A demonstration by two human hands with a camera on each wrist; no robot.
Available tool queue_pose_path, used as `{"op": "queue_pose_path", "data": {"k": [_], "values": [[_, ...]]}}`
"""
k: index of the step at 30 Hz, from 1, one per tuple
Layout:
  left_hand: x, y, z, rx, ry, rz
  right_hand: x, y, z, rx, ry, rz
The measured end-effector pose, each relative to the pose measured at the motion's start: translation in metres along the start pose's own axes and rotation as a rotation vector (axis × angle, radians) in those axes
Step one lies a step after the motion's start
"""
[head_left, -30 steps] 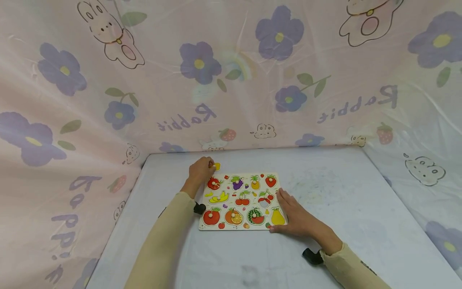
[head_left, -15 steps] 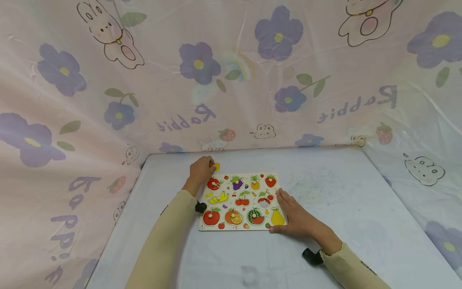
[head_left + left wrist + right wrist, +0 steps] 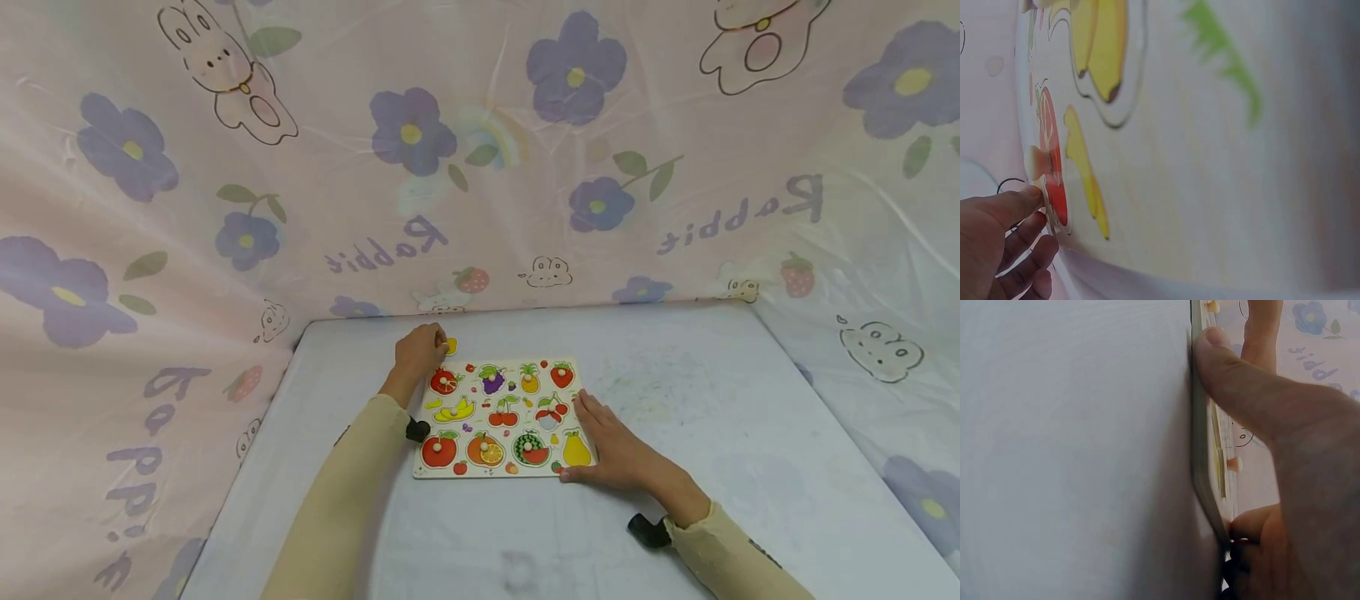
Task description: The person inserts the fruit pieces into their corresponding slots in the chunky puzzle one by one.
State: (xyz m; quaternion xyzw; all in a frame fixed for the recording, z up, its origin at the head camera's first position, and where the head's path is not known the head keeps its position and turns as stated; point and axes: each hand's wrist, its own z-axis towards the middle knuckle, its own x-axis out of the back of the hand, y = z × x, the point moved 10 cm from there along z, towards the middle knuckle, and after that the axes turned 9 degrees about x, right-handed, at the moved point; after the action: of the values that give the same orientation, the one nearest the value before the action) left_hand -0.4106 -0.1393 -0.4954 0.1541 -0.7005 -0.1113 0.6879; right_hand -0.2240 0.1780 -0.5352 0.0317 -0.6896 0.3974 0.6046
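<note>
A wooden fruit puzzle board (image 3: 480,389) lies on the table, its knobbed pieces showing fruits such as bananas (image 3: 455,409), an orange (image 3: 486,451) and a watermelon (image 3: 532,450). Beyond its far left corner, my left hand (image 3: 418,354) pinches a small yellow puzzle piece (image 3: 452,345). In the left wrist view the thumb and fingers of that hand (image 3: 1007,234) are beside the pomegranate piece (image 3: 1054,156); the yellow piece is hidden there. My right hand (image 3: 618,446) rests at the near right corner, thumb on the front edge, fairly straight fingers along the right edge. Beside it, the yellow pear (image 3: 577,450) shows no knob.
A white-covered table (image 3: 697,433) extends around the board, with faint stains to the right. Behind and at the sides hangs a pink curtain (image 3: 495,208) printed with rabbits and flowers. Black devices (image 3: 649,531) sit at both wrists.
</note>
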Motion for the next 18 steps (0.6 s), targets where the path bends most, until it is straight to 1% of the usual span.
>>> {"op": "queue_pose_path", "data": {"k": [7,11,18], "values": [[-0.0007,-0.0008,0.002,0.009,-0.012,-0.028,0.0012,-0.0009,0.0001,-0.004,-0.004,-0.009],[0.002,0.0022,-0.0002,-0.008,0.0,-0.059,0.0006,-0.0001,0.0004,-0.009,-0.01,-0.015],[0.0031,0.0063,-0.0039,-0.038,0.021,-0.068,-0.0011,0.0001,0.0003,-0.027,-0.023,-0.009]]}}
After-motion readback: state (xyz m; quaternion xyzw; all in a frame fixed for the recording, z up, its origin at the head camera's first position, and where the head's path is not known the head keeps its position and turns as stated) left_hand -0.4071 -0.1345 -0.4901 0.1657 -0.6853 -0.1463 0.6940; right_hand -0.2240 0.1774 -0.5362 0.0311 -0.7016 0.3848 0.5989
